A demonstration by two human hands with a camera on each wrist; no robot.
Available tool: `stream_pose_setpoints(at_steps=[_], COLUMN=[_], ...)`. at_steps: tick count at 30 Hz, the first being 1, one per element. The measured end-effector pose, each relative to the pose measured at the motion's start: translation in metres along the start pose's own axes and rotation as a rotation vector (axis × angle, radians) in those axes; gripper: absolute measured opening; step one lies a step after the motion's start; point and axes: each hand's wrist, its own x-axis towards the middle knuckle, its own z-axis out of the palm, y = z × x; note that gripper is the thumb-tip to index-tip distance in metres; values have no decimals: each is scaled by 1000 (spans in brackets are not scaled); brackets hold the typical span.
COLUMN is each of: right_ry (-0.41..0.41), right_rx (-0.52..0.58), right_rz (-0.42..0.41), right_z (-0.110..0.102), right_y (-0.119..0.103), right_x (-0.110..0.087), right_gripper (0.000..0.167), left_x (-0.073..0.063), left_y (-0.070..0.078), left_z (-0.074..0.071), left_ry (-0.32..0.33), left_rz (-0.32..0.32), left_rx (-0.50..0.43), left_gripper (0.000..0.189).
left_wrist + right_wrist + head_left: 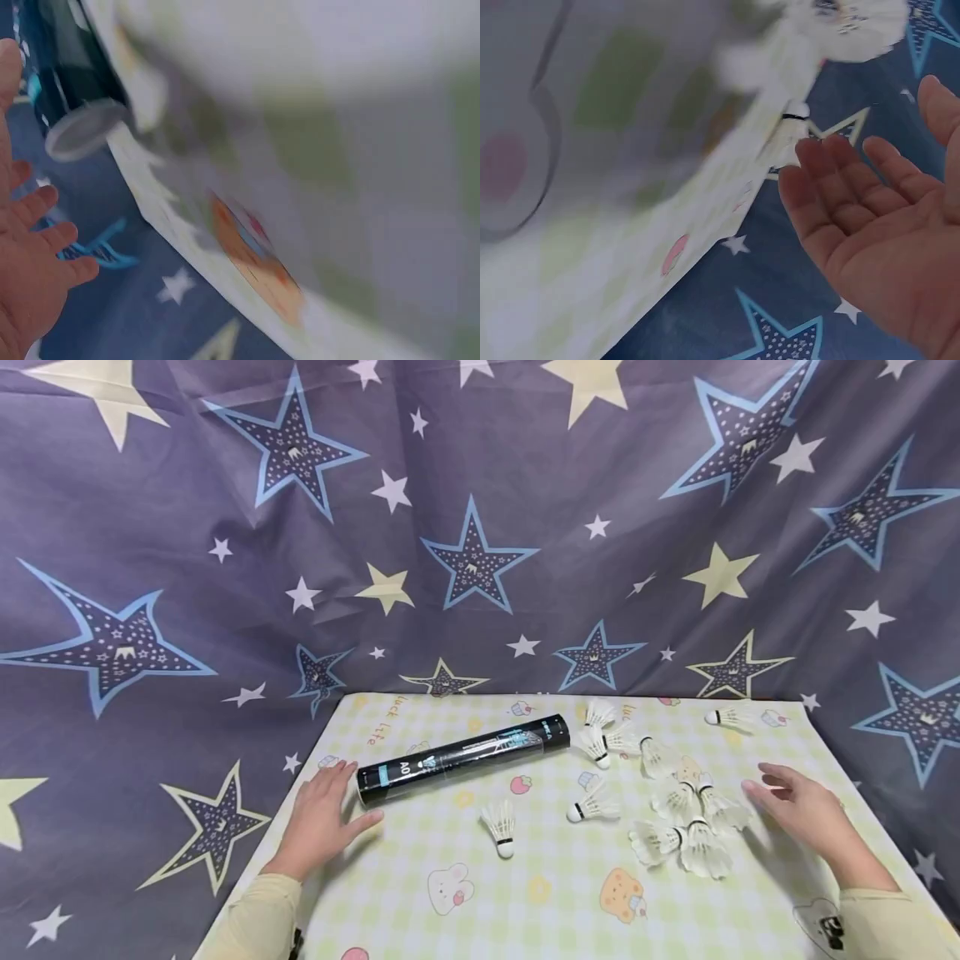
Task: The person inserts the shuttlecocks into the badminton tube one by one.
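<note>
A black shuttlecock tube (pixel 465 756) with blue and white print lies slantwise on the table. Beside its near left end is my left hand (pixel 321 814), fingers spread and holding nothing; the left wrist view shows the tube's round pale end (pixel 86 131) just past the fingers. My right hand (pixel 806 810) hovers at the right, palm inward, fingers loosely bent and nothing in them. Closest to it is a cluster of white feather shuttlecocks (pixel 723 810). One lone shuttlecock (pixel 500 831) lies below the tube, and another shuttlecock (pixel 592 806) rests right of it.
More shuttlecocks (pixel 600 739) lie by the tube's right end, and a single shuttlecock (pixel 731 718) sits near the back right edge. A green-and-white checked cloth with cartoon prints covers the table (pixel 540 927). Behind hangs a dark star-patterned curtain (pixel 525 468).
</note>
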Motion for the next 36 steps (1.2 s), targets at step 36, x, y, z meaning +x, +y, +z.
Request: stream_pose_setpoints(at_steps=[36], right_ry=[-139], right_rx=[265], right_rz=[-195], right_z=[23], right_y=[-98], right_x=[-5], right_gripper=[54], left_x=[97], left_y=[105], left_z=[63], left_ry=[-160], left_rz=[9], left_rx=[167], left_gripper=[99])
